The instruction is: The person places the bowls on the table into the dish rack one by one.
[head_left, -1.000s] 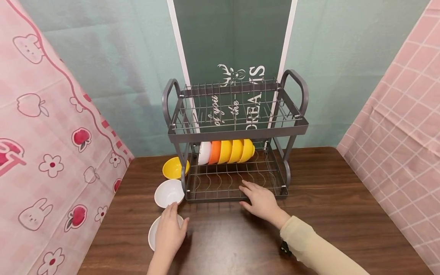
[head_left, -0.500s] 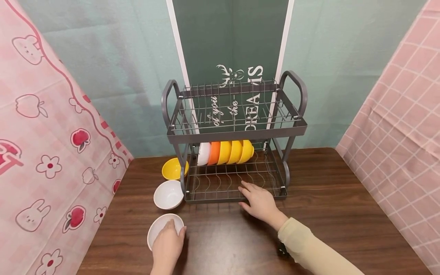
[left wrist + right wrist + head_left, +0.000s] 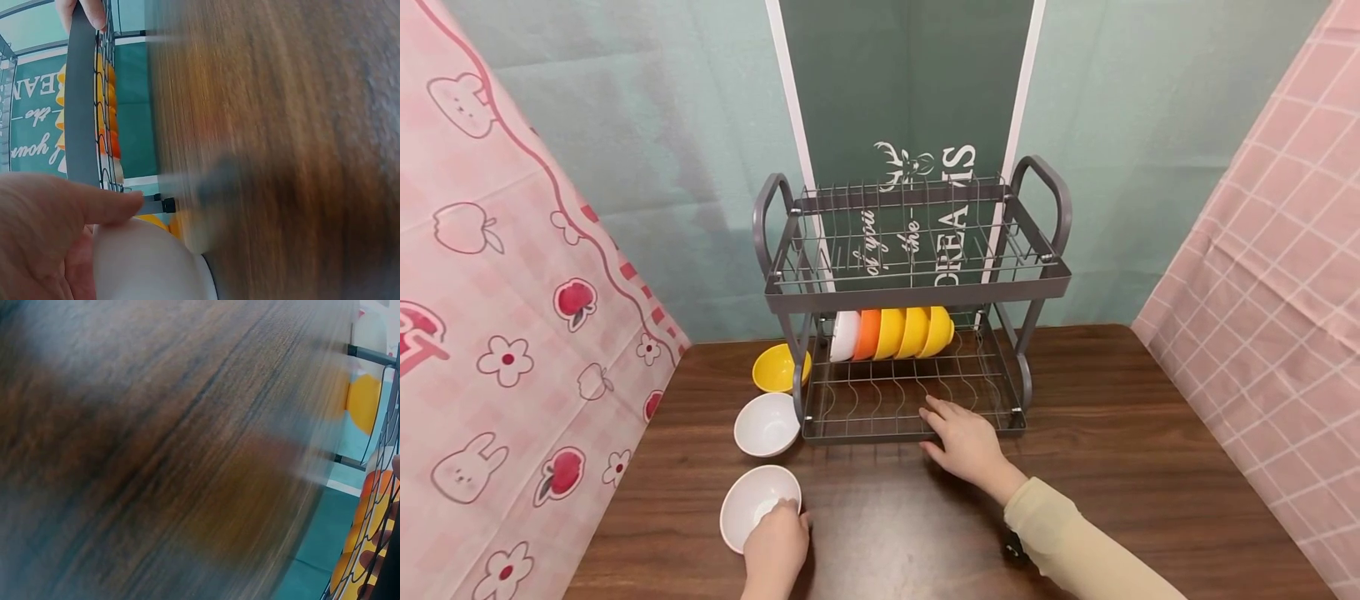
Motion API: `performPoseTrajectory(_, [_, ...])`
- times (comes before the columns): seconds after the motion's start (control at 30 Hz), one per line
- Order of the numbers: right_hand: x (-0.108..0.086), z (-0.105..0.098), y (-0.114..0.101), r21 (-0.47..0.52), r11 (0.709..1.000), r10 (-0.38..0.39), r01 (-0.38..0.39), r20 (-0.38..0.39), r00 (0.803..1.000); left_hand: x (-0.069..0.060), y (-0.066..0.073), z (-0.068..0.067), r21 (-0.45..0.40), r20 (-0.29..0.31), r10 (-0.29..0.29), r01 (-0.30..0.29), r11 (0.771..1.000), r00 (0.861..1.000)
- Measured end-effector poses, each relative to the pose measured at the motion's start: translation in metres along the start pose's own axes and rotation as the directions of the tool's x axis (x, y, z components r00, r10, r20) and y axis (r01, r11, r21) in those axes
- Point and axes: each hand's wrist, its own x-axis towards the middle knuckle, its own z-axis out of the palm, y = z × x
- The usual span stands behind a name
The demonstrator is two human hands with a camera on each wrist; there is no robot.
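Observation:
At the lower left, my left hand (image 3: 777, 546) pinches the near right rim of the nearest white bowl (image 3: 748, 498), its fingers inside. In the left wrist view the thumb lies along the outside of that white bowl (image 3: 147, 265). My right hand (image 3: 967, 446) holds the front rail of the grey two-tier dish rack (image 3: 917, 294). Fingers (image 3: 369, 559) show behind the rail in the right wrist view. On the lower tier, a white bowl (image 3: 845, 336), an orange bowl (image 3: 868, 335) and several yellow bowls (image 3: 913, 332) stand on their sides in a row.
Left of the rack, another white bowl (image 3: 766, 425) and a yellow bowl (image 3: 777, 368) lie on the wooden table (image 3: 1112, 467), both facing up. The rack's upper tier has bare wires. Fabric hangings surround the table at the back and sides.
My left hand has come down and back from above the nearest white bowl, and its fingers now pinch the rim. The right hand stays at the rack's front rail.

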Motion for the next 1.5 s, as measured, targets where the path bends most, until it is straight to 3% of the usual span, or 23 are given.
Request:
performPoseTrajectory(0.2, [-0.001, 0.003, 0.000, -0.009, 1.000, -0.007, 0.006, -0.022, 1.000, -0.001, 0.002, 0.000, 0.018, -0.007, -0.011, 0.012, 1.000, 1.000])
performPoseTrajectory(0.6, [0.000, 0.002, 0.000, -0.008, 1.000, -0.001, 0.001, -0.020, 1.000, 0.005, 0.003, -0.012, -0.053, -0.065, -0.071, 0.068, 0.996, 0.995])
performPoseTrajectory(0.73, [-0.001, 0.003, 0.000, 0.001, 1.000, -0.003, 0.003, -0.029, 1.000, 0.006, 0.008, -0.020, -0.094, -0.150, -0.088, 0.075, 0.993, 0.985])
performPoseTrajectory(0.9, [-0.001, 0.004, 0.001, -0.003, 1.000, -0.004, 0.004, -0.037, 0.999, 0.006, 0.016, -0.032, -0.162, -0.253, -0.110, 0.070, 0.984, 0.961])
performPoseTrajectory(1.1, [-0.001, 0.003, 0.001, 0.000, 1.000, -0.007, 0.007, -0.029, 1.000, 0.005, 0.024, -0.043, -0.231, -0.317, -0.121, 0.047, 0.972, 0.941])
performPoseTrajectory(1.27, [-0.001, -0.004, 0.002, 0.032, 0.999, 0.014, -0.015, 0.046, 0.999, 0.004, 0.031, -0.045, -0.265, -0.342, -0.103, 0.009, 0.964, 0.934])
performPoseTrajectory(1.4, [0.000, -0.014, 0.001, 0.131, 0.989, 0.049, -0.064, 0.114, 0.992, 0.004, 0.036, -0.044, -0.292, -0.347, -0.071, -0.036, 0.956, 0.935])
performPoseTrajectory(1.5, [0.002, -0.022, -0.002, 0.265, 0.957, 0.079, -0.115, 0.142, 0.987, 0.003, 0.039, -0.043, -0.306, -0.360, -0.029, -0.089, 0.948, 0.932])
